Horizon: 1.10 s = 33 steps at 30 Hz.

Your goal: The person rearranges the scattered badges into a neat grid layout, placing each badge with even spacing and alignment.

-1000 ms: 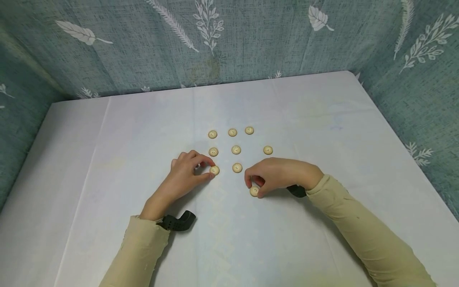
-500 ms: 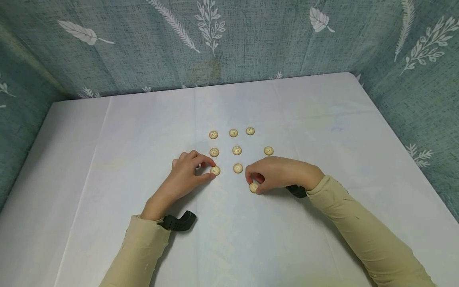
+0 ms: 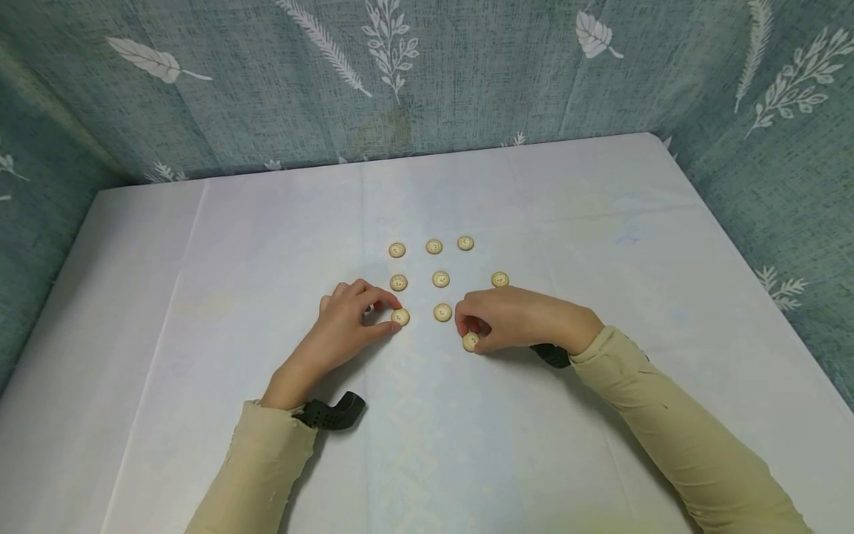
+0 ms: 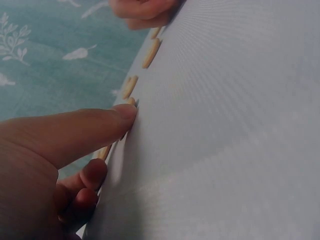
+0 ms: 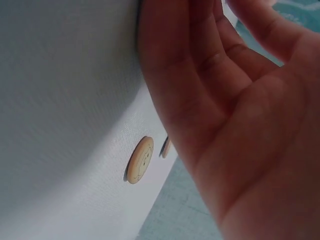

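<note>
Several round, pale wooden buttons lie flat on the white tabletop in loose rows. My left hand [image 3: 350,315] pinches the near-left button [image 3: 400,317] between thumb and index finger, and the left wrist view shows that thumb [image 4: 100,125] low against the table. Right of it lies a middle button [image 3: 442,312], untouched. Another button [image 3: 471,342], a little nearer to me, is between the thumb and index finger of my right hand [image 3: 510,319]. In the right wrist view this held button is hidden, while a loose button [image 5: 141,160] rests beside the hand.
A far row ends in a button [image 3: 465,243]; in the row before it, a right-hand button [image 3: 500,279] sits just beyond my right hand. The white table [image 3: 233,237] meets a green leaf-patterned cloth [image 3: 467,89] at its far edge.
My right hand has slid its button away from me and very slightly left, toward the near row. The left hand has stayed on its button.
</note>
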### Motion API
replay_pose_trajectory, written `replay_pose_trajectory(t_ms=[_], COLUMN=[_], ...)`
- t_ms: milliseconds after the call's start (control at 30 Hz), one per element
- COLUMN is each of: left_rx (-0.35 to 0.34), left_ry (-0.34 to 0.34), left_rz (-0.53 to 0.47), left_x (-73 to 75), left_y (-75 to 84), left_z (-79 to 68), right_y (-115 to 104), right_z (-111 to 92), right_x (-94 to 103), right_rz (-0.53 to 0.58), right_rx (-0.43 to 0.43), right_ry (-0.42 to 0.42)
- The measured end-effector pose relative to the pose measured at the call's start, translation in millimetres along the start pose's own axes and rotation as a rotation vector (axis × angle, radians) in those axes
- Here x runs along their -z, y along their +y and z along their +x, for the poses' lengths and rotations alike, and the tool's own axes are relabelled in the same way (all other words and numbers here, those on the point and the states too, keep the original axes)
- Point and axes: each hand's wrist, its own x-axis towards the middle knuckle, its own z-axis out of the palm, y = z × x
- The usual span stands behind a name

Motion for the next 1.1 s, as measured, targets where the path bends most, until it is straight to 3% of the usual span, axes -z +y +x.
replay_pose_trajectory(t_ms=[733,1100], left_rx=[0.018,0.007], left_ry=[-0.017,-0.006], left_rz=[0.003,0.004], left_x=[0.1,0.7], left_y=[1.1,1.5], left_z=[-3.4,-0.7], right_y=[8.6,14.5], right_z=[2.0,2.0], right_x=[0.0,4.3], right_rz=[0.041,0.006], right_rx=[0.003,-0.042], right_ry=[0.028,0.112])
